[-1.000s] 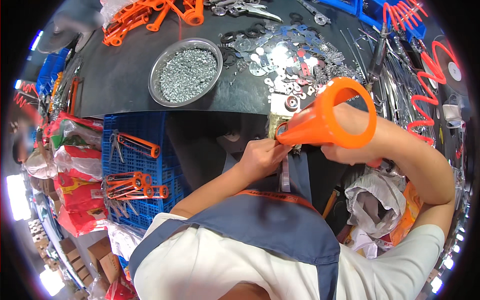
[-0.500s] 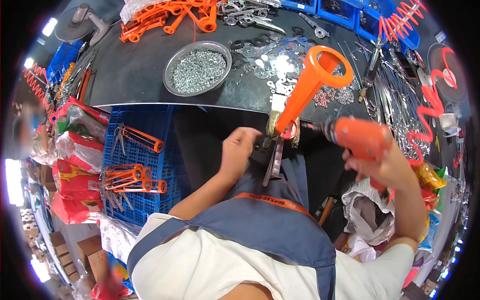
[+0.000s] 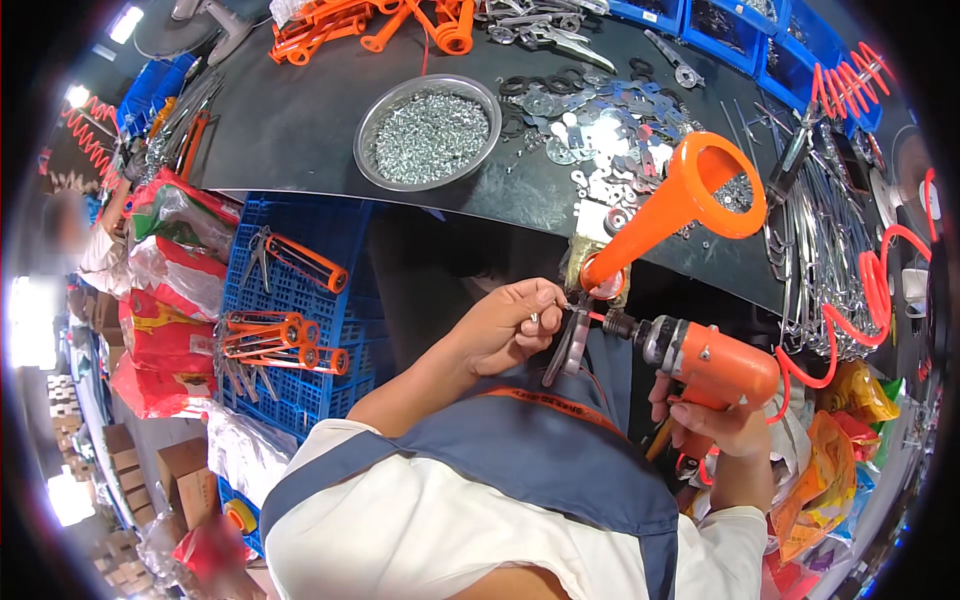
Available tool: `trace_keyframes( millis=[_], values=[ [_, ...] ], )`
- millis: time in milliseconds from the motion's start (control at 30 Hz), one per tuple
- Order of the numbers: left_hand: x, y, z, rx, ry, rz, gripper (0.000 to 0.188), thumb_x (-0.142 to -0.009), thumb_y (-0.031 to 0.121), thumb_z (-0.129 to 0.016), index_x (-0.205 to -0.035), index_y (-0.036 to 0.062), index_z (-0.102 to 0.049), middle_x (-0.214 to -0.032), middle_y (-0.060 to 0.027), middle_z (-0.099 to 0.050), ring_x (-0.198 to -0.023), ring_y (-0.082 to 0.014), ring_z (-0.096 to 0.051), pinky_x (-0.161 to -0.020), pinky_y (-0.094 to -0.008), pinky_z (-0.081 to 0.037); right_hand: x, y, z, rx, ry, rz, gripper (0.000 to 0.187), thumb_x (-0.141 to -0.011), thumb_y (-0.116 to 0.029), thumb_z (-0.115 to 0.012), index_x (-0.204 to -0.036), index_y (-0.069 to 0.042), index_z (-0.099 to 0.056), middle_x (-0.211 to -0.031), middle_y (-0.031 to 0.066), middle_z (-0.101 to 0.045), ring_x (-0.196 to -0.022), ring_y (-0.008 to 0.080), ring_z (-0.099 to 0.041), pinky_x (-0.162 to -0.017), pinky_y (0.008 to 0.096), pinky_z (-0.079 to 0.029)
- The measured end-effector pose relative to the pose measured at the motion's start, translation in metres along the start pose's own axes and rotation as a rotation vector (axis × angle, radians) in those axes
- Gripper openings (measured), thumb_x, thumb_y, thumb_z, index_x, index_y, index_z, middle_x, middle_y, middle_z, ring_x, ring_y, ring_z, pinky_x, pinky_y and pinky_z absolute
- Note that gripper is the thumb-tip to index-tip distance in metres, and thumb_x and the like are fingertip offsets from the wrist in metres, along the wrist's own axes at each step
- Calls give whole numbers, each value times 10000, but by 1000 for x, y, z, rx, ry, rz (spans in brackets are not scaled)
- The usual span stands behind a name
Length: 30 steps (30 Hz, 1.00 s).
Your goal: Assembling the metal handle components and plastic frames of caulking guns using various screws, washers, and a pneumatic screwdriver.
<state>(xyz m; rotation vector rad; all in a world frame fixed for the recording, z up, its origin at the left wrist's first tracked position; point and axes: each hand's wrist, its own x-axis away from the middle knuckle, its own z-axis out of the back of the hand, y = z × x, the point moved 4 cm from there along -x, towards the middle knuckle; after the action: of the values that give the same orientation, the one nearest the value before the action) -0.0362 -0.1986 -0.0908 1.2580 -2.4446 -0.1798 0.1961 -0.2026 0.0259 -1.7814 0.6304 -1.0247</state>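
Observation:
An orange caulking gun frame stands at the table's front edge, its open ring end up and leaning right. Its lower end sits at a worn block, and its metal handle hangs below. My right hand is wrapped around the grip of an orange power drill, whose bit points left at the handle. My left hand is closed, thumb and fingertips pinching a small metal fastener close to the bit's tip. Whether they touch cannot be made out.
A metal bowl of small shiny fasteners stands on the dark table. Flat metal parts and washers lie behind the block. Blue crates with finished-looking orange guns stand left. A red coiled hose hangs at right.
My right hand has brought the drill down and inward, below the frame's lower end. My left hand has come in close to the bit's tip. The whole view has shifted slightly.

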Motion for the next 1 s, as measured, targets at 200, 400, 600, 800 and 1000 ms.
trace_keyframes(
  millis=[200,400,600,800,1000],
  values=[
    [4,-4,-6,155,207,20,129,-927,112,-542,-995,2,-553,-821,-72,-562,-662,-67,-477,-474,-139,-395,-3,11,-2,-57,12,11,397,-772,26,-651,-1147,18,-522,-866,136,-612,-742,185,-631,-450,246,-516],
    [3,0,-2,0,232,-37,105,-938,133,-532,-970,39,-565,-861,-41,-588,-716,-66,-562,-573,-155,-484,-5,14,-4,-58,0,53,432,-781,16,-646,-1184,20,-490,-881,136,-596,-732,183,-619,-481,248,-513],
    [0,-6,-2,89,77,-34,98,-941,169,-532,-937,74,-554,-860,-30,-586,-773,-98,-568,-662,-206,-505,-5,22,-3,-75,-17,29,447,-785,15,-640,-1201,23,-475,-892,148,-591,-734,185,-617,-487,245,-507],
    [-3,-8,-4,99,86,-62,99,-938,171,-535,-945,73,-546,-902,-37,-591,-826,-117,-572,-727,-242,-511,-5,22,-8,-57,54,31,422,-728,-3,-645,-1128,49,-521,-848,158,-618,-696,213,-630,-438,244,-488],
    [2,-5,-2,23,89,-96,154,-924,137,-552,-1036,32,-552,-951,-75,-596,-835,-129,-582,-732,-231,-516,-6,26,-8,-92,75,36,421,-726,-16,-640,-1126,50,-528,-842,156,-615,-687,213,-627,-460,258,-504]
  ],
)
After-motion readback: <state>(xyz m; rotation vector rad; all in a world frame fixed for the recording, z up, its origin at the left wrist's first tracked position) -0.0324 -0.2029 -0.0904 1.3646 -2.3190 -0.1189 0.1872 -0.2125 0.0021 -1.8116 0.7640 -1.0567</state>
